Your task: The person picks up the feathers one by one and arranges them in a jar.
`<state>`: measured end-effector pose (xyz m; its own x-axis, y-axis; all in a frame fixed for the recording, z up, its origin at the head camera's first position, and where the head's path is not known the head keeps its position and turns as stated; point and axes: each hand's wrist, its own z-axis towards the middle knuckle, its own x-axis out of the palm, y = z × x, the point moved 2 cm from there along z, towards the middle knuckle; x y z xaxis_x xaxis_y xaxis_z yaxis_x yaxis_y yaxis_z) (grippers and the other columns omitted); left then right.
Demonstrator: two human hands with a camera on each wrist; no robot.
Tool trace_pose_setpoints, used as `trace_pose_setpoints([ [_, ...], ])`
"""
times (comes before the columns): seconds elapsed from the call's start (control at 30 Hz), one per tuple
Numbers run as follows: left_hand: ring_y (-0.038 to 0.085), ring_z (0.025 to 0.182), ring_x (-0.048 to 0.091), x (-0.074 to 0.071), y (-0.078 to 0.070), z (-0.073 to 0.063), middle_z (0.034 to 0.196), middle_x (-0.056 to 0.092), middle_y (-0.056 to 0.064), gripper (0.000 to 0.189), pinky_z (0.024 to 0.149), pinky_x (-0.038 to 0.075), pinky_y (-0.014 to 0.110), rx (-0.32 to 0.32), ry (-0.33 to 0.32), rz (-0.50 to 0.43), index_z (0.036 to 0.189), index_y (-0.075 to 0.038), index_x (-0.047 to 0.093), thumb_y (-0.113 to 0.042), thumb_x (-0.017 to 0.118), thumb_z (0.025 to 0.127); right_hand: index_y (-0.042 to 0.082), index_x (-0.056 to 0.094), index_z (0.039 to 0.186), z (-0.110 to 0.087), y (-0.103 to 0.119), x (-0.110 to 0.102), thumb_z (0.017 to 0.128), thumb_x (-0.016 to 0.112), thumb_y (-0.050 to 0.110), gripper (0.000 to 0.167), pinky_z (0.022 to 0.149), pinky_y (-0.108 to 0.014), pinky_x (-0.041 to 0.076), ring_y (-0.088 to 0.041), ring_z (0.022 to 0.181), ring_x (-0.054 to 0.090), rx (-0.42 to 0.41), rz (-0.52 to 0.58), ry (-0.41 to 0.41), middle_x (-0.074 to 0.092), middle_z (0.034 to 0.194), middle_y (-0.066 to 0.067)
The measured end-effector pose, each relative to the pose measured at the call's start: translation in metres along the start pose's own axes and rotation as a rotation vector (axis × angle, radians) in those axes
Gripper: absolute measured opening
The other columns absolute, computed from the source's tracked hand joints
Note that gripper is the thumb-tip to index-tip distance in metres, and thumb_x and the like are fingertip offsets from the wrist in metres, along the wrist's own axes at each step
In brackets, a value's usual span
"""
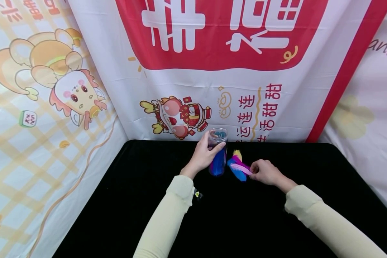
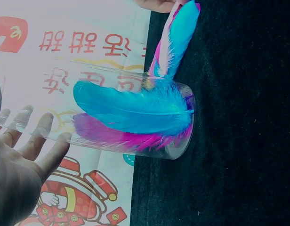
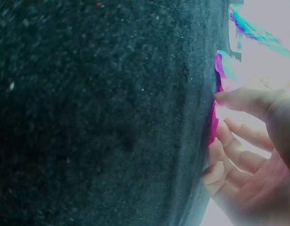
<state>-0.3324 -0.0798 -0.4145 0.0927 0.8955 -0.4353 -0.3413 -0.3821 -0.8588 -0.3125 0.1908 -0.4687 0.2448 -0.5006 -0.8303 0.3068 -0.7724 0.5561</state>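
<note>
A clear jar (image 1: 218, 129) stands upright at the back of the table, and my left hand (image 1: 204, 152) grips its side with the thumb across the front. Inside it lean a blue feather (image 2: 135, 108) and a magenta feather (image 2: 121, 136). Just right of the jar lies a small pile with a blue feather (image 1: 238, 175), a magenta one and a yellow one (image 1: 237, 154). My right hand (image 1: 266, 171) pinches the end of a pale pink feather (image 1: 240, 167) on top of this pile. In the right wrist view, thumb and fingertips meet at the feathers' edge.
The black cloth-covered table (image 1: 245, 222) runs up to a printed backdrop (image 1: 122, 89) close behind the jar. A patterned side curtain (image 1: 51, 143) hangs at the left. Beside the left cuff shows a small dark item (image 1: 198, 194) with a yellow spot.
</note>
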Motion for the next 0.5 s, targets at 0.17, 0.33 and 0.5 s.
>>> trace_pose_setpoints([
  [0.17,0.026,0.136,0.052,0.000,0.001,0.000,0.152,0.045,0.010,0.081,0.104,0.052,0.043,-0.003,0.006,-0.002,0.158,-0.016,0.031,-0.058,0.062,0.097,0.010,0.072,0.084,-0.001,0.000,-0.004,0.088,0.077,0.010,0.006,0.063,-0.033,0.049,-0.013,0.066,0.057,0.000,0.016,-0.006,0.065,0.073,0.002],
  [0.33,0.027,0.136,0.051,0.000,0.001,0.000,0.153,0.045,0.011,0.083,0.104,0.051,0.043,-0.006,0.011,-0.005,0.159,-0.015,0.030,-0.060,0.062,0.096,0.010,0.072,0.083,-0.002,0.002,-0.009,0.089,0.077,0.011,0.007,0.063,-0.032,0.048,-0.013,0.066,0.057,-0.012,0.040,-0.018,0.065,0.071,0.003],
  [0.5,0.027,0.135,0.052,0.000,0.001,0.000,0.153,0.044,0.010,0.081,0.104,0.052,0.043,-0.003,0.010,-0.002,0.158,-0.016,0.031,-0.059,0.062,0.097,0.009,0.074,0.083,-0.004,0.005,-0.015,0.090,0.076,0.010,0.007,0.063,-0.031,0.049,-0.013,0.065,0.058,-0.020,0.088,-0.020,0.067,0.071,0.001],
])
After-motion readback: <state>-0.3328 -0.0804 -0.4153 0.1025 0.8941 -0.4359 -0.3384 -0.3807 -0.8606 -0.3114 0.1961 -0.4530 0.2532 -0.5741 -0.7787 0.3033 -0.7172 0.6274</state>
